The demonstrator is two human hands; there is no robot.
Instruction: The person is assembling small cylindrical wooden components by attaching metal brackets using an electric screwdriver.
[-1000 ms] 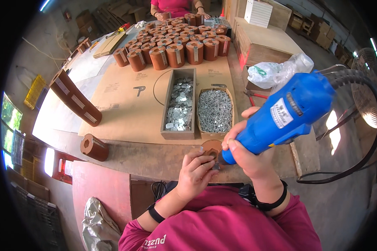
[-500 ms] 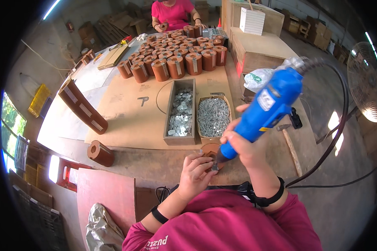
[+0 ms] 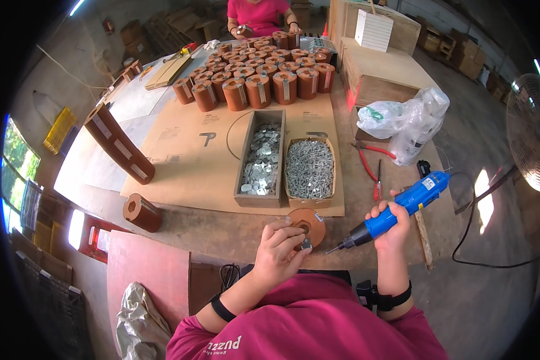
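At the table's near edge, a brown-red cylinder (image 3: 315, 221) with a hole in its end stands under my left hand (image 3: 279, 245). Its fingers pinch a small metal plate (image 3: 306, 243) against the cylinder's end. My right hand (image 3: 393, 223) is wrapped round a blue electric screwdriver (image 3: 415, 195). The tool lies almost level, its bit pointing left, close to the cylinder but apart from it. Beyond my hands stand a wooden box (image 3: 257, 201) of small metal plates and a carton (image 3: 309, 203) full of screws.
Many brown-red cylinders (image 3: 258, 93) crowd the far table, where another person (image 3: 255, 18) holds one. A long curved piece (image 3: 119, 144) and a lone cylinder (image 3: 143, 213) stand left. Right are red-handled pliers (image 3: 369, 165), a hammer (image 3: 425, 240), plastic bags (image 3: 417, 123) and the tool's cord (image 3: 480, 262).
My right hand has swung the screwdriver away from the cylinder, right and down, from upright to nearly level. My left hand stays at the cylinder. The pliers and bags are now uncovered.
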